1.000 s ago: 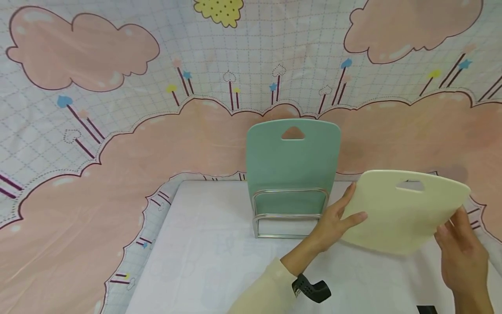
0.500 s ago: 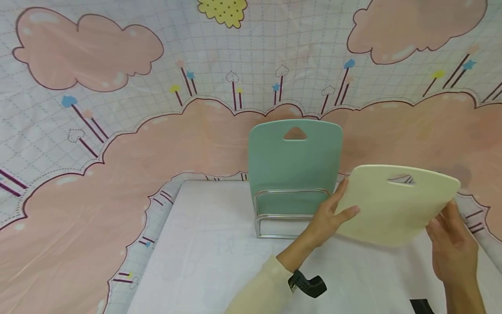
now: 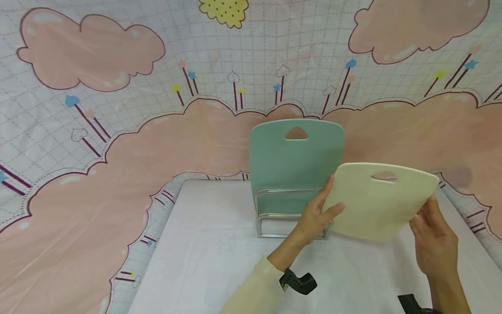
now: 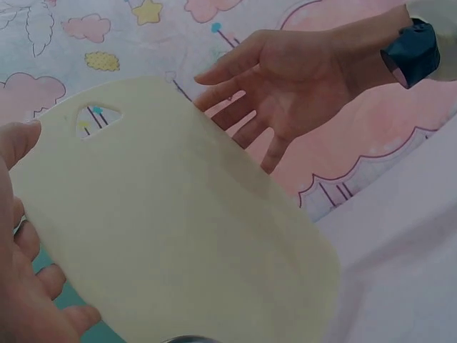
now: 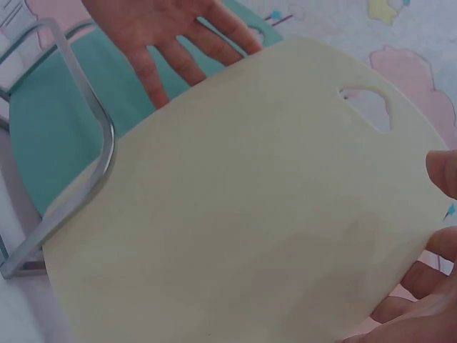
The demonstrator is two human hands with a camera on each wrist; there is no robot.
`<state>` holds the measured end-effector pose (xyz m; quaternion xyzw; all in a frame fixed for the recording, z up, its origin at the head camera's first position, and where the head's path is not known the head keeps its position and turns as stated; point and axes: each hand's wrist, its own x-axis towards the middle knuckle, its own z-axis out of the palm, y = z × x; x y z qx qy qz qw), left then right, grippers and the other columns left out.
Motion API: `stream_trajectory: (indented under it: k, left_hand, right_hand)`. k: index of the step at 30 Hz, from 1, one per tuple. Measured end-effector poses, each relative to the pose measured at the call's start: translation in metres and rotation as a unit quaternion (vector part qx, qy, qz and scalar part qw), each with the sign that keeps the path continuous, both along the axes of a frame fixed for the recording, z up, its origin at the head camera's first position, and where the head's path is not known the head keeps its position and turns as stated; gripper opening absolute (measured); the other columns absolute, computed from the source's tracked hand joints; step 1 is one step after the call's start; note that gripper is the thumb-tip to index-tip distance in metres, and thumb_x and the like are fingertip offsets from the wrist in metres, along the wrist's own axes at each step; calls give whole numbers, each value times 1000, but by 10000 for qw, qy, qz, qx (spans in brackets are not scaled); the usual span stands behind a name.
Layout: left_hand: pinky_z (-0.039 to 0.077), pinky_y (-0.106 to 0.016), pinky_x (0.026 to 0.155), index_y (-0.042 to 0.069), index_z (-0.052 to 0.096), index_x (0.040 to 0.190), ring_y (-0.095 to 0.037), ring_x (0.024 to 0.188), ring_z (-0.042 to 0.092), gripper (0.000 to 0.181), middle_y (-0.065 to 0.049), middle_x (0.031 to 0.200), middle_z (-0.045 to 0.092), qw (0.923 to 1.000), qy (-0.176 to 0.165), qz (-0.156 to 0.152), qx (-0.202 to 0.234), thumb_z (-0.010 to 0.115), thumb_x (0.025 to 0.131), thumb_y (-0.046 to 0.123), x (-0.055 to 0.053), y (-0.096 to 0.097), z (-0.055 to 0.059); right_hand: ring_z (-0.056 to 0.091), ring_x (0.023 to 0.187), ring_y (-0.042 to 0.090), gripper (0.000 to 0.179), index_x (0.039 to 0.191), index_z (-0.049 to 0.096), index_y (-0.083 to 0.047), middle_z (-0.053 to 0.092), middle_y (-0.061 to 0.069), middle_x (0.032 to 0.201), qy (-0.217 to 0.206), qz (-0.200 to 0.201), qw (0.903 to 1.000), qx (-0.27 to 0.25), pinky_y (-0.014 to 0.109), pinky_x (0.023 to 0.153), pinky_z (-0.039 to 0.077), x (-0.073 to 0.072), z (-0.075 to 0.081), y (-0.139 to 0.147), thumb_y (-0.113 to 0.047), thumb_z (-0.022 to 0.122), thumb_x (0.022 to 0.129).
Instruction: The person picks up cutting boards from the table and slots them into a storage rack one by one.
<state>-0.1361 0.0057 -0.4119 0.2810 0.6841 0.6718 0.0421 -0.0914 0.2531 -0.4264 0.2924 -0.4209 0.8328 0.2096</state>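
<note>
A pale yellow cutting board (image 3: 380, 200) is held up tilted over the table, its handle slot near the upper edge. My left hand (image 3: 313, 216) grips its left edge, thumb across the near face. At the opposite edge my right hand (image 3: 437, 237) holds it, with part of the fingers hidden behind the board. A green cutting board (image 3: 296, 161) stands upright in a metal wire rack (image 3: 288, 216) just left of the yellow one. In the right wrist view, the rack's wire (image 5: 106, 139) overlaps a corner of the yellow board.
A white tabletop (image 3: 204, 253) lies under the rack and hands. Behind and beside it hangs a patterned cloth (image 3: 188, 144) with pink clouds. Each wrist wears a dark strap, the left one (image 3: 298, 282) on a pale sleeve.
Both hands have carried the yellow cutting board leftward and slightly up, closer to the rack; its left edge now overlaps the green board in the head view. The green board and rack stay put.
</note>
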Motion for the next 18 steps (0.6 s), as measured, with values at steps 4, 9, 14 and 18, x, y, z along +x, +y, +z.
stream_trajectory:
  k: [4, 9, 14, 18]
  left_hand:
    - [16, -30, 114, 33, 12, 153, -4, 142, 8, 72, 3, 159, 9, 10000, 10, 89, -40, 49, 95, 53, 0, -7, 0]
    - [16, -30, 114, 35, 13, 153, -4, 142, 9, 72, 4, 159, 10, 9998, 25, 208, -20, 51, 95, 53, 0, -14, 0]
    - [15, -31, 114, 33, 13, 153, -5, 142, 8, 73, 6, 159, 9, 9997, 38, 237, 46, 52, 95, 51, -2, -21, 0]
    - [15, -33, 114, 31, 12, 154, -6, 142, 7, 73, 6, 159, 8, 9996, 125, 260, 23, 52, 95, 50, -3, -27, 1]
  right_hand:
    - [25, 140, 30, 58, 145, 11, 13, 21, 25, 153, -57, -13, 10000, 19, 31, 111, 27, -2, 2, -6, 25, 29, 91]
    - [21, 141, 30, 59, 146, 10, 12, 19, 25, 153, 9, -32, 9997, 259, 35, 113, 15, -5, 5, -13, 25, 27, 91]
    - [20, 142, 29, 59, 146, 11, 11, 16, 24, 154, -19, -114, 9985, 531, 34, 113, 16, -7, 8, -19, 26, 27, 91]
    - [19, 143, 29, 60, 147, 14, 10, 15, 22, 155, -171, -211, 9966, 773, 33, 112, 20, -7, 11, -23, 26, 28, 91]
